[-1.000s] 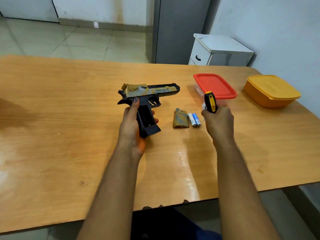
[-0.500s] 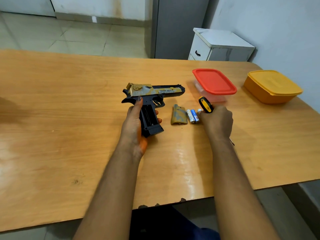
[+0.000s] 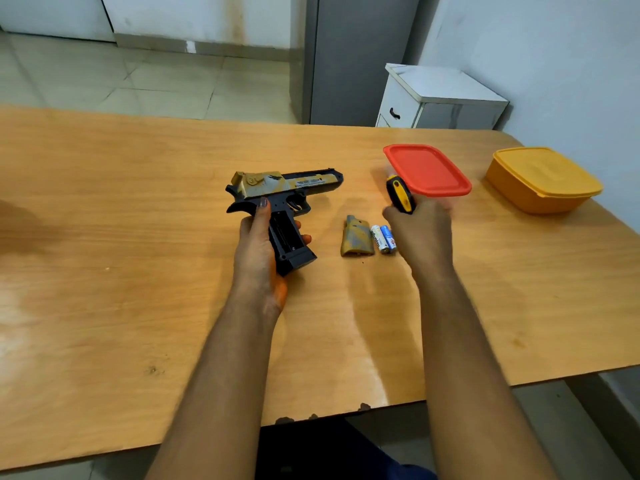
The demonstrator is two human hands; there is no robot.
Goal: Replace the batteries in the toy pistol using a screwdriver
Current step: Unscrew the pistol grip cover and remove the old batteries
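A black and gold toy pistol (image 3: 284, 188) lies on its side on the wooden table (image 3: 121, 209), barrel pointing right. My left hand (image 3: 258, 251) grips its black grip, whose open battery bay faces up. The gold battery cover (image 3: 357, 236) lies just right of the pistol. Two blue and white batteries (image 3: 383, 239) lie side by side next to the cover. My right hand (image 3: 420, 237) grips a screwdriver by its black and yellow handle (image 3: 400, 194), just right of the batteries; the shaft is hidden.
A clear box with a red lid (image 3: 427, 169) stands behind my right hand. An orange lidded box (image 3: 542, 180) sits near the table's right edge. A white cabinet (image 3: 440, 98) and a grey panel (image 3: 353, 60) stand beyond the table.
My right hand dipped toward the table beside the batteries, then rose a little with the screwdriver handle upright. My left hand kept its hold on the pistol.
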